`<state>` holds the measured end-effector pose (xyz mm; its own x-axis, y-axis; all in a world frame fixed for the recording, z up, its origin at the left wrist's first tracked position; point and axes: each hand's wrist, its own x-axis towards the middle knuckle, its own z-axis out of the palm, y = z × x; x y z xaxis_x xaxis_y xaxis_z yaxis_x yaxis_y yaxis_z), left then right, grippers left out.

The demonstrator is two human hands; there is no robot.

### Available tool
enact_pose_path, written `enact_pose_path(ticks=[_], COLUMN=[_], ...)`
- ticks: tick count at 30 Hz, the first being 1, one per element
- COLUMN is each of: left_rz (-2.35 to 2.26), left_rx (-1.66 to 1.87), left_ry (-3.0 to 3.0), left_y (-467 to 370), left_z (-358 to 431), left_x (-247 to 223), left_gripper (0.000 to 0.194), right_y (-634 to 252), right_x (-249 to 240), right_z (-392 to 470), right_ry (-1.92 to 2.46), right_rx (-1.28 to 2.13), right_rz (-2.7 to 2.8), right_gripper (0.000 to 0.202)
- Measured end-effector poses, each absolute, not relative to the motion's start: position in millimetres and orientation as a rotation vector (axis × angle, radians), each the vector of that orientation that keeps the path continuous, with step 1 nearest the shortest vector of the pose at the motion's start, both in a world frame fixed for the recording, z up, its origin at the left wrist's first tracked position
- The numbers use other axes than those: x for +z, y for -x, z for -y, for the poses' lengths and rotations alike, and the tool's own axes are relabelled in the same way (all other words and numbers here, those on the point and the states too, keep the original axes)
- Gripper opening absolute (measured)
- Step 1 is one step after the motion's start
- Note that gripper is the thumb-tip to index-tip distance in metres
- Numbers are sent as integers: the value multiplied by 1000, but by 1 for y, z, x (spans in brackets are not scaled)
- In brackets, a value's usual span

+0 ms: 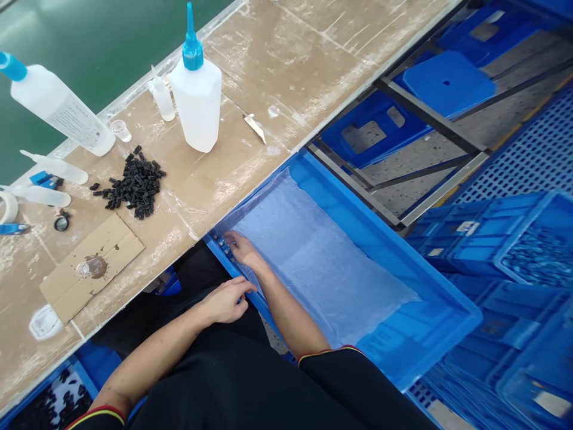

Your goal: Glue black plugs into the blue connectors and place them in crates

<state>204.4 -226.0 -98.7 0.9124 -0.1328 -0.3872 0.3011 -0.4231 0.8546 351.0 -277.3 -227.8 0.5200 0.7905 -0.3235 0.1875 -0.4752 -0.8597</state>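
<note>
My right hand (243, 248) reaches into the near left corner of a blue tray (385, 352), its fingertips beside some small parts (224, 246); whether it grips one is too small to tell. A translucent plastic sheet (313, 251) lines the tray. Just outside, my left hand (228, 300) rests near the tray's edge with fingers bent, and what is under them is hidden. On the table (233, 173) lies a pile of small black parts (138, 182).
White bottles with blue caps (197, 101) (62, 107), small squeeze bottles (162, 98), a knife (255, 128) and a cardboard piece (92, 269) lie on the table. Blue stools (447, 83), a metal frame (430, 119) and stacked blue crates (483, 233) stand at right.
</note>
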Motion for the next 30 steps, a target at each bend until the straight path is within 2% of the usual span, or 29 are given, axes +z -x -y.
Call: enact_pose_path(ticks=[10,17,23,30], left_rz=[-121,-112,-116,-123], left_rx=[-479,-477,-463,-461], left_ry=[-1951,-1947,-1943,-1911], left_y=[-204,-204,-204,-203], left_z=[226,225,225,226], left_x=[-100,-102,-102,-104], left_gripper=[46,47,45,42], right_y=[-349,-360,-356,-353], right_x=[-234,-231,-235,-235], right_z=[270,285,298,299], right_ry=[1913,1961,1969,1970], right_rx=[935,921,1012,1018], right_rz=[795,759,790,744], right_gripper=[41,44,34,36])
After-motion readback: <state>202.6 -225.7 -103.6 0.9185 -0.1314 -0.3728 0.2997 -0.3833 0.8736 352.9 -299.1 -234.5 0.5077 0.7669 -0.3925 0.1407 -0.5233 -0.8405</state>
